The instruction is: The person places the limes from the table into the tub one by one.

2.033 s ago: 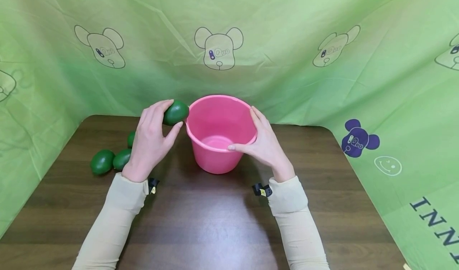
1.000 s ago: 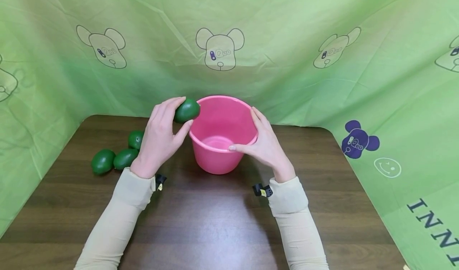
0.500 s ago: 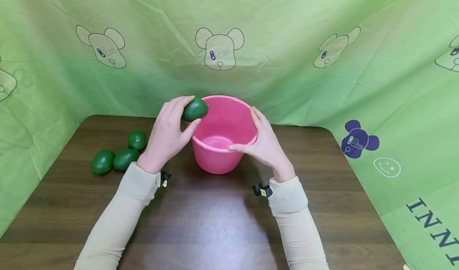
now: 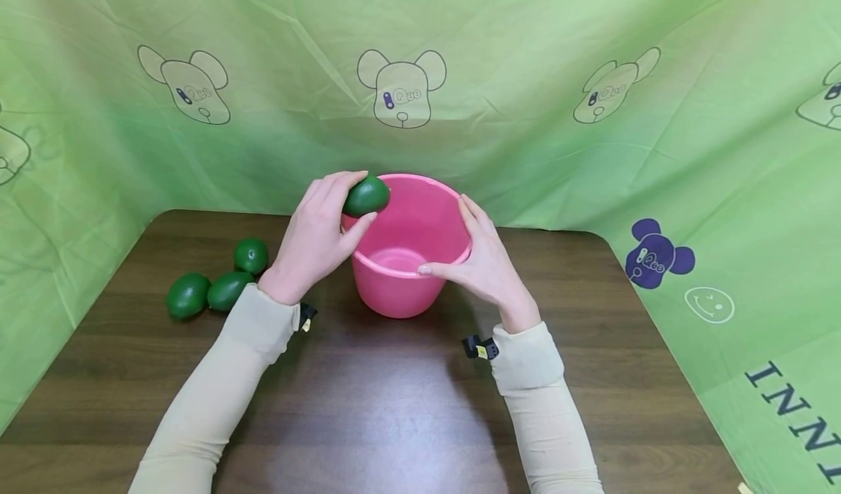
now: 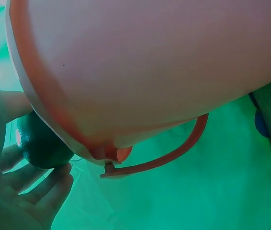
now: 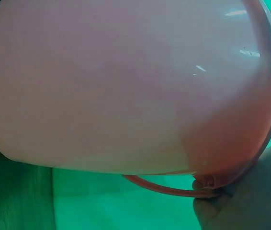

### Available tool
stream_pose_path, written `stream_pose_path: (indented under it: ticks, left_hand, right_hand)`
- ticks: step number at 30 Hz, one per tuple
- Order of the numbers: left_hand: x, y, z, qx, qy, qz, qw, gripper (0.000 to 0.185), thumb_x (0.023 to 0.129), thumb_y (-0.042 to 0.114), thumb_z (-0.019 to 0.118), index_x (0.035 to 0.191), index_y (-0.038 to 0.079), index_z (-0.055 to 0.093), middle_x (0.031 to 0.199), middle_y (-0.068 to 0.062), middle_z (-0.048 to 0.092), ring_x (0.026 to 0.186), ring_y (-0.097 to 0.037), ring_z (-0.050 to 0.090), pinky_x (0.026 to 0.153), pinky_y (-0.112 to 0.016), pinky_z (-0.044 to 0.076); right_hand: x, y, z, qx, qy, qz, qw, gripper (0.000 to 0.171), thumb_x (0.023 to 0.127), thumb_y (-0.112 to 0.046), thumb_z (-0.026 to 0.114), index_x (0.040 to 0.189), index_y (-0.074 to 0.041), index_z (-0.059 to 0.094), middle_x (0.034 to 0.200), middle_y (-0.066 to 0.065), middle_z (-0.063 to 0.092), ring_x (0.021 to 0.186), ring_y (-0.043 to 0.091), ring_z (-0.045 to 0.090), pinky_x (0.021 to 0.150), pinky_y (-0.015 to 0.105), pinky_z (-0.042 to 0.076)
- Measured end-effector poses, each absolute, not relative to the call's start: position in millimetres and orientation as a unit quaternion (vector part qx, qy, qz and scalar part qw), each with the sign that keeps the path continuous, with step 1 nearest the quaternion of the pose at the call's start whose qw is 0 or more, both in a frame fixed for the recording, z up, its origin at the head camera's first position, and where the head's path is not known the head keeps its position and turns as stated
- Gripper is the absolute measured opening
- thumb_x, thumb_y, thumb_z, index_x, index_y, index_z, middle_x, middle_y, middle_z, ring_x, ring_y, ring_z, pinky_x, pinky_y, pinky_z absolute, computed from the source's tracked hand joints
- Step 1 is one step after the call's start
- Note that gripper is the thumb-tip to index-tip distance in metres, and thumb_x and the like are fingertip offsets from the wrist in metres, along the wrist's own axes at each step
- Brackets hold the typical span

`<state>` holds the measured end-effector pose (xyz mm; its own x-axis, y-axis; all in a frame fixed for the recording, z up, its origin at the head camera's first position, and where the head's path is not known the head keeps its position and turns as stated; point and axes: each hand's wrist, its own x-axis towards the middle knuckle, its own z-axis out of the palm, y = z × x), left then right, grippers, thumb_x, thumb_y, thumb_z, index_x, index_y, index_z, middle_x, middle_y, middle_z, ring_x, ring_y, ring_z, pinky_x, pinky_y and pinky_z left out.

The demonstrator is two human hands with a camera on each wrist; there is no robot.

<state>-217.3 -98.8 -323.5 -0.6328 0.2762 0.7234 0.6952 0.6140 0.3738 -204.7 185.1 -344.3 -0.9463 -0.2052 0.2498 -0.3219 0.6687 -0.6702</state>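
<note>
Held fruit [image 4: 368, 196]: carried rightward by the left hand [image 4: 315, 230] since the earliest frame, from just outside the left rim of the pink bucket [image 4: 394, 293] to over that rim.
Left hand: half opened, the green fruit being gripped between the thumb on the near side and fingers curved around the far side.
Right hand [image 4: 488, 264]: curled over the bucket's right rim, which is held between thumb and fingers.
Bucket: stood upright on the wooden table [image 4: 394, 421]; its handle [image 5: 169, 160] is seen hanging along the outside in the left wrist view.
Loose fruits: three laid left of the bucket, the leftmost fruit [image 4: 187, 295] beside the middle fruit [image 4: 228, 291], the farthest fruit [image 4: 251, 255] just beyond.
Backdrop: green printed cloth [image 4: 512, 63] hung behind the table.
</note>
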Motion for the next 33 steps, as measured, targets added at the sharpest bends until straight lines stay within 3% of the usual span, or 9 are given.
stream_pose_path:
  ticks: [13, 33]
  left_hand:
    - [-230, -92, -315, -0.289, -0.85, -0.326, 0.297, 0.057, 0.092, 0.025, 0.077, 0.141, 0.005, 0.055, 0.137, -0.01, 0.058, 0.119, -0.027, 0.054, 0.101, -0.041, 0.047]
    - [-241, -81, -321, -0.302, -0.87, -0.337, 0.195, 0.058, 0.091, 0.029, 0.078, 0.142, 0.012, 0.056, 0.132, -0.003, 0.059, 0.115, -0.021, 0.053, 0.096, -0.039, 0.048]
  right_hand:
    - [-204, 185, -344, 0.148, -0.911, 0.377, 0.084, 0.126, 0.067, -0.063, 0.088, 0.164, -0.02, 0.021, 0.165, -0.01, 0.019, 0.147, 0.021, 0.024, 0.109, 0.057, 0.038]
    - [-203, 185, -343, 0.152, -0.912, 0.37, 0.087, 0.126, 0.067, -0.066, 0.087, 0.164, -0.02, 0.021, 0.165, -0.01, 0.019, 0.148, 0.02, 0.023, 0.11, 0.056, 0.037]
